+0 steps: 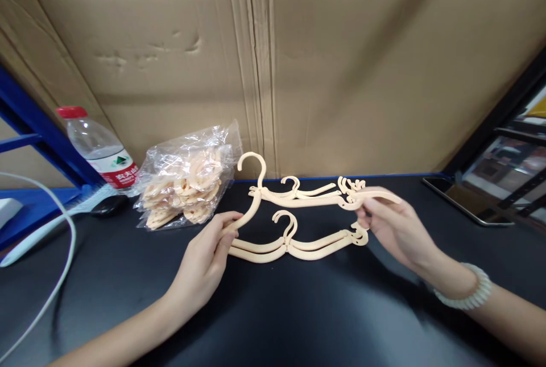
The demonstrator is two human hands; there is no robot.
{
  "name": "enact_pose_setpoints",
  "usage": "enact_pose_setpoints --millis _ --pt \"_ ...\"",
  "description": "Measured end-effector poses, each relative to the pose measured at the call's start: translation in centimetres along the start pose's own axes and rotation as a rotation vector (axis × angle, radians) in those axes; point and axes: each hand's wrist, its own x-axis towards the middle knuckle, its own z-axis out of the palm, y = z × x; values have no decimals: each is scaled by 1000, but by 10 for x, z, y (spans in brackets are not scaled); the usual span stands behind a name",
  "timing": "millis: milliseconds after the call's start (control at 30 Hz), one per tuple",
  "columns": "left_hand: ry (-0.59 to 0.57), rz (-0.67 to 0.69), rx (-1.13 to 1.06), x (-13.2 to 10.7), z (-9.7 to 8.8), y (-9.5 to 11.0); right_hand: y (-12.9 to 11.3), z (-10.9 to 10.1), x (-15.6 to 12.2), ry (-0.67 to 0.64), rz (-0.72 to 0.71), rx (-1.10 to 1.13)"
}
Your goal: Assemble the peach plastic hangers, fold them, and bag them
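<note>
Between both hands, a beige plastic hanger (305,202) is held above the black table, its hook standing up near the left end. My left hand (202,259) pinches the short arm below the hook. At the other side, my right hand (394,227) is closed around the notched end, and a curved beige strip sticks out past its fingers. Whether that strip belongs to the same hanger I cannot tell. Below lie two nested beige hangers (313,250), with their left ends behind my left hand. More beige hangers (290,186) rest further back, partly covered by the held one.
A clear plastic bag (187,179) of beige hanger parts leans at the back left, beside a red-capped water bottle (104,151). A white cable (68,253) curves along the left. A phone-like dark slab (467,202) lies back right. Cardboard (384,71) walls the rear.
</note>
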Motion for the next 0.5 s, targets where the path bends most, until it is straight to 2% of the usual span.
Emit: enact_pose_setpoints --millis 100,200,300,400,500 --pt "7 23 65 4 -7 1 -16 -22 15 -56 8 -47" --pt "-21 114 154 6 -12 5 -31 -49 30 -255 78 -352" --pt "-116 288 297 4 -15 12 -39 -70 40 -468 124 -627" --pt "-221 422 409 -1 -15 20 -41 -79 44 -675 185 -797" --pt "-292 489 480 -5 -15 26 -40 -78 43 -806 232 -913"
